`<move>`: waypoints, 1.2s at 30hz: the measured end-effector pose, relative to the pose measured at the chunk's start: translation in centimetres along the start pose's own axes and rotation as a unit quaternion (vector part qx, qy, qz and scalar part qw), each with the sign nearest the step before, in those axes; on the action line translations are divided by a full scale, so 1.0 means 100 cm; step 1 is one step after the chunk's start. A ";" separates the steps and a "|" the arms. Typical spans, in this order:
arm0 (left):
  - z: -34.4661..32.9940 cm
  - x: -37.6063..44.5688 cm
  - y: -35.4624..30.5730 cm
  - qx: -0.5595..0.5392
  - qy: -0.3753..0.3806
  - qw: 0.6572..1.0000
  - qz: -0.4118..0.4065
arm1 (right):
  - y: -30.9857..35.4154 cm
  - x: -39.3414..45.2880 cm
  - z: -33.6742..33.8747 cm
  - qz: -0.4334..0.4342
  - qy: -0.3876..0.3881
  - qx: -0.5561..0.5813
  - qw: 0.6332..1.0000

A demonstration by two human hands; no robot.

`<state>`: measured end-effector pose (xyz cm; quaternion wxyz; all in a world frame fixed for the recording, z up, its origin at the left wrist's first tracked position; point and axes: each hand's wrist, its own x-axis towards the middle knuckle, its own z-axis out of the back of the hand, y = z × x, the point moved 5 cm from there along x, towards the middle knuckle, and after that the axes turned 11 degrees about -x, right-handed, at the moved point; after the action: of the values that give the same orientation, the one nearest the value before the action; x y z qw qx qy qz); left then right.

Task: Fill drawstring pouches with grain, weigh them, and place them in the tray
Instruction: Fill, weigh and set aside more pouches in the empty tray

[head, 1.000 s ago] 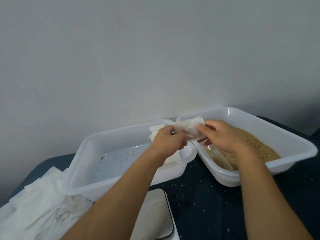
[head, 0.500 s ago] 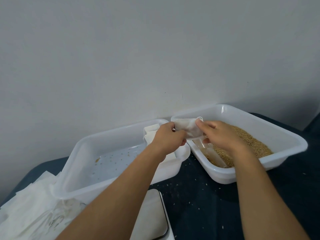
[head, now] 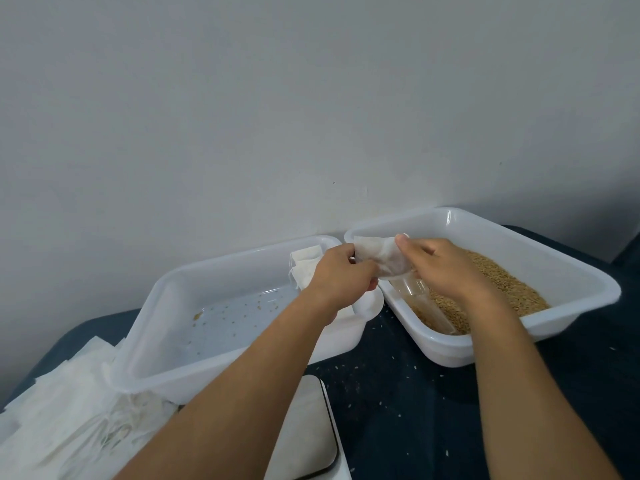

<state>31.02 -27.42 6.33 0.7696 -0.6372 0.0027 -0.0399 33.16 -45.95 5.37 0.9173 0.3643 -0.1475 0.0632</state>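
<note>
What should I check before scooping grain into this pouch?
1. Pouch held by both hands: ok, left hand and right hand pinch it.
2. Pouch mouth open: cannot tell.
3. Pouch over the grain tray, so spills fall inside: ok.
4. Grain supply: ok, plenty left.
5. Clear scoop within reach: ok, lying in the grain under the right hand.
6. Free hand for the scoop: not ok, both are busy.
</note>
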 end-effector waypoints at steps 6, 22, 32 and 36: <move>0.000 0.000 0.001 -0.011 -0.004 1.000 -0.001 | 0.003 0.000 0.001 0.004 -0.014 -0.038 0.999; 0.007 -0.005 0.009 -0.058 -0.019 0.998 0.010 | 0.006 -0.001 -0.003 -0.020 0.012 -0.047 0.999; 0.008 -0.002 0.007 -0.069 -0.019 0.997 0.010 | 0.009 -0.003 -0.003 -0.043 0.003 -0.062 0.997; 0.006 -0.001 0.011 -0.089 -0.018 0.996 0.017 | 0.012 -0.004 0.004 -0.041 -0.016 -0.026 0.999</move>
<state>30.97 -26.61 5.39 0.7103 -0.7037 0.0033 -0.0155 32.45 -45.39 6.32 0.9259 0.3468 -0.1492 0.0160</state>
